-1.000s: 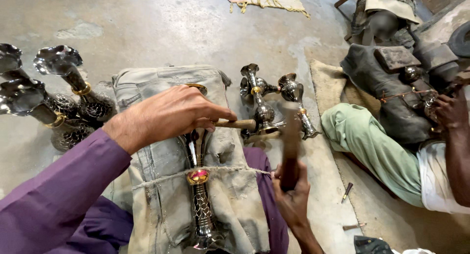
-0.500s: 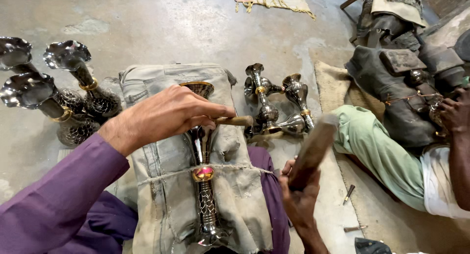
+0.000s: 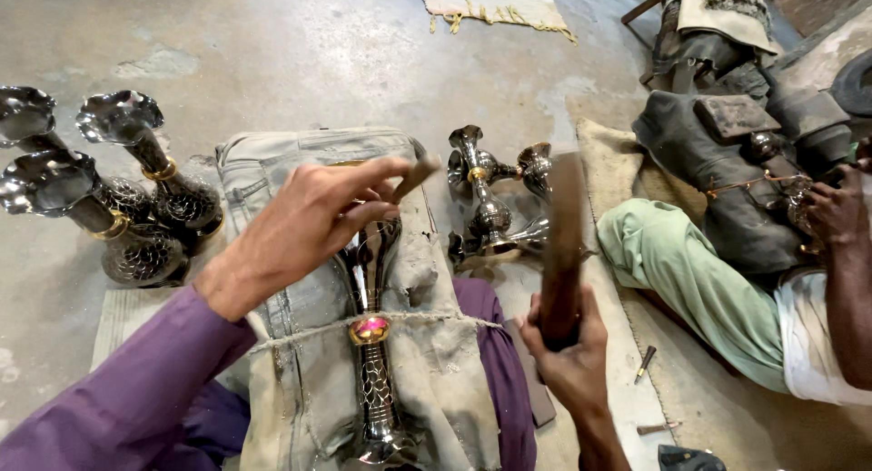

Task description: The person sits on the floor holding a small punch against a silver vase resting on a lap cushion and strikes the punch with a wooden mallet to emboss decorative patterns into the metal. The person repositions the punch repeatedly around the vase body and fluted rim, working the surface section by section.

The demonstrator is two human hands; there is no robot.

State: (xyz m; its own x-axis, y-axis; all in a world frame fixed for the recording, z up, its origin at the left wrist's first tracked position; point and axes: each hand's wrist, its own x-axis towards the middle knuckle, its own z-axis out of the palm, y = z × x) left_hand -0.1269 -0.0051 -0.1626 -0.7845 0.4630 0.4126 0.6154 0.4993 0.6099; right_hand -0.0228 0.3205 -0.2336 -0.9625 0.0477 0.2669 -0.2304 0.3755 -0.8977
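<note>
A: Raised since half a second ago, the hammer now stands nearly upright, blurred; before it was tilted low.

B: Grip?

A: Right hand closed round its handle. Left hand pinches a small chisel over the metal vase.

B: Vase where?

A: Lying on the cloth-wrapped block, tied by string. More vases left, another person's leg right.

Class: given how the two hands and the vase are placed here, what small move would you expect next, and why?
Probably a downward strike: the right hand holds the hammer raised, while the left hand sets a small punch over the metal vase tied on the cloth pad.
</note>
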